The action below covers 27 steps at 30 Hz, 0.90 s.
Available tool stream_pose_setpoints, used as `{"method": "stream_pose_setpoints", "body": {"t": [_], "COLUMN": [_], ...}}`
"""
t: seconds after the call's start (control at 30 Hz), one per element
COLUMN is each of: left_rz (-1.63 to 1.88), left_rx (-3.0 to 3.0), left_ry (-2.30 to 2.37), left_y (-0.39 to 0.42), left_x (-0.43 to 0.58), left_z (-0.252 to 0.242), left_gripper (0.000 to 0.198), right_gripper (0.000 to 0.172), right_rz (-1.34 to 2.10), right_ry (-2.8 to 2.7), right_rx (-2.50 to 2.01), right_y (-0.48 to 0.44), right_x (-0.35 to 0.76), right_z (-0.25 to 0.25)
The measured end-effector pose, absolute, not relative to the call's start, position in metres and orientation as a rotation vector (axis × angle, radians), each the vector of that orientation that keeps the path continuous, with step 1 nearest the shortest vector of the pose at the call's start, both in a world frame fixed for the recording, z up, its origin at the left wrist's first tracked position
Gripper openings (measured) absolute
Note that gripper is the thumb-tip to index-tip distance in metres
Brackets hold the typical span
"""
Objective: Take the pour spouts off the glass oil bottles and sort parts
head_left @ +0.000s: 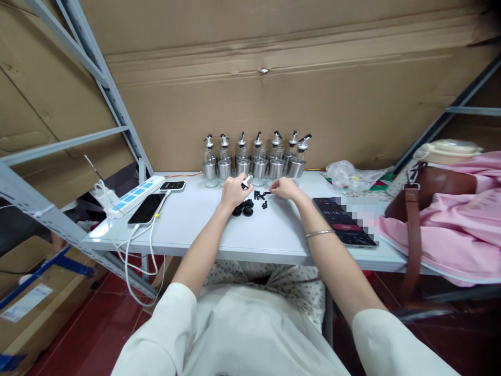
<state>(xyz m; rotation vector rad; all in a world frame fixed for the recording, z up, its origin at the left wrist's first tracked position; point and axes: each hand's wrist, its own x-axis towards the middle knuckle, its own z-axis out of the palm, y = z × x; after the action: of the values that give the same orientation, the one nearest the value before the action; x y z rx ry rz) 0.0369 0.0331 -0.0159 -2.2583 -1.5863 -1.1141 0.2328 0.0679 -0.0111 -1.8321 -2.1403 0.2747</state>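
Observation:
My left hand [234, 193] is closed around a silver pour spout [247, 181], its tip poking out past the thumb. Just below it on the white table lie several round black stoppers [247, 210]. My right hand [284, 188] has its fingers pinched together at the edge of a scatter of small black parts [259, 195]; a thin dark piece shows at the fingertips. Behind both hands stand several glass bottles with metal sleeves [260, 168], most topped with silver and black pour spouts [277, 137].
A power strip [136, 196], a phone [146, 209] and a small black-and-white device [173, 186] with cables lie left. To the right are a tablet-like screen [344, 222], a plastic bag [346, 176], a brown bag [442, 185] and pink cloth [462, 224]. Cardboard [274, 99] rises behind.

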Motion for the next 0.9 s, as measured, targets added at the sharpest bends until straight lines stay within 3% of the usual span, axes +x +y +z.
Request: {"method": "stream_pose_setpoints", "body": {"t": [0.9], "left_rz": [-1.119], "left_rx": [-2.268], "left_ry": [-1.604], "left_y": [0.032], "left_x": [0.037], "left_z": [-0.014], "left_gripper": [0.008], "right_gripper": [0.015], "right_rz": [0.350], "right_ry": [-2.001], "right_rx": [-1.798], "right_y": [0.075], "right_x": [0.216], "right_z": [-0.026]}}
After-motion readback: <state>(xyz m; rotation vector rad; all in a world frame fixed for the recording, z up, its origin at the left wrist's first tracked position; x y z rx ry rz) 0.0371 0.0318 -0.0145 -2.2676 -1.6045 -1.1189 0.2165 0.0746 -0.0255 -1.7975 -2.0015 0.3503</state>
